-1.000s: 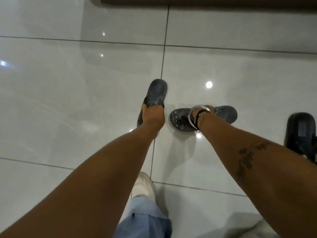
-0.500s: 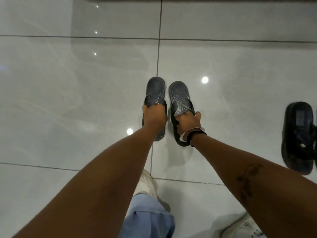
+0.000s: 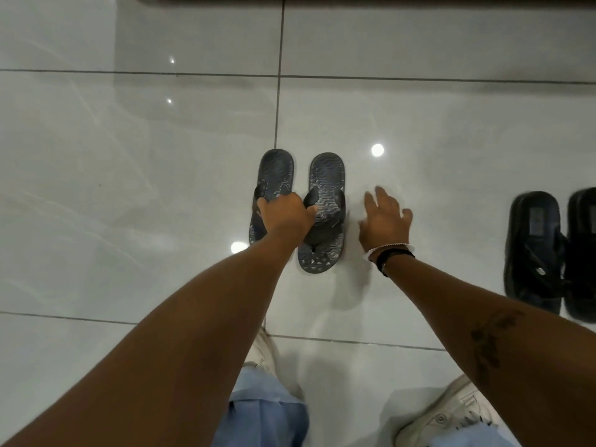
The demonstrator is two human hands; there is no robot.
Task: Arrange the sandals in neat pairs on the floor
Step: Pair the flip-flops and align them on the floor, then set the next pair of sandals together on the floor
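Observation:
Two dark grey flip-flops with a wavy pattern lie side by side on the white tile floor, soles down, toes towards me. My left hand (image 3: 285, 214) rests over the strap of the left flip-flop (image 3: 274, 175), its fingers curled down and reaching across to the strap of the right flip-flop (image 3: 325, 201). My right hand (image 3: 385, 217) hovers just right of that pair, fingers spread, holding nothing. A pair of black sandals (image 3: 535, 250) stands side by side at the right edge, partly cut off.
Glossy white tiles (image 3: 129, 156) with grey grout lines reflect ceiling lights. A dark skirting or furniture edge (image 3: 354, 0) runs along the top. My white shoes (image 3: 451, 411) and light blue trouser legs (image 3: 271, 411) are at the bottom.
My right hand has let go of the right flip-flop and moved away to the right with its fingers spread. The flip-flop was turned from lying crosswise to lying parallel beside the left one.

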